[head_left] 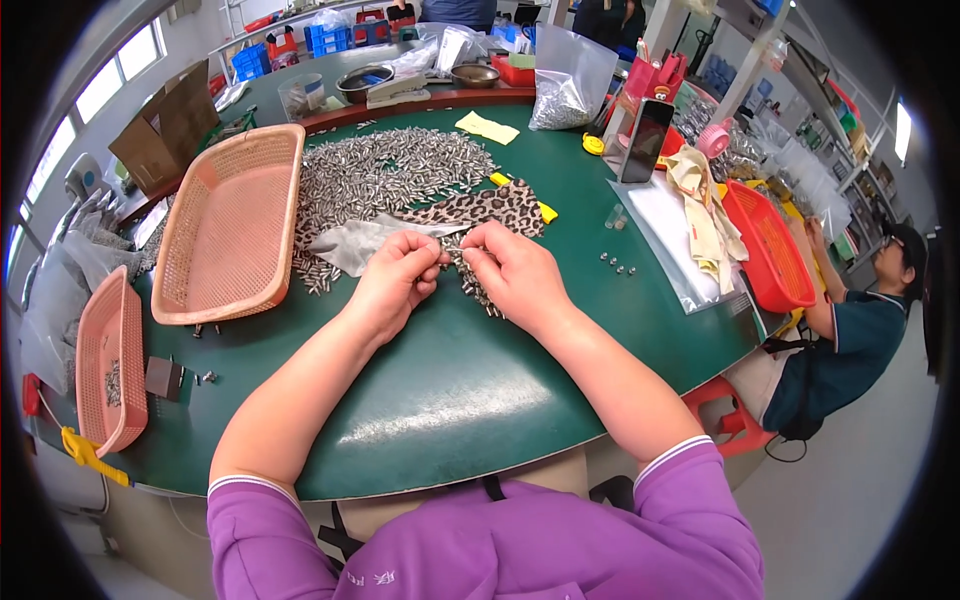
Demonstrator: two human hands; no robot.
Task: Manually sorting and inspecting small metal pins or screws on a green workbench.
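Observation:
My left hand (402,272) and my right hand (517,272) are close together over the green table, thumbs against curled forefingers. Both are closed in a pinch; what lies between the fingertips is too small to make out. Beyond them spreads a large heap of small silvery metal pins (390,160), with more of these pieces under and beside my right hand. A grey cloth (350,243) lies just past my left hand. Behind my hands a leopard-print cloth (485,208) rests against the heap, partly hidden by my right hand.
At left stand a large peach plastic basket (225,240) and a smaller pink one (108,375) with some parts inside. To the right are a phone propped upright (648,140), several small metal pieces (617,264), cream gloves (695,210) and a red basket (768,245). A co-worker (850,330) sits beyond.

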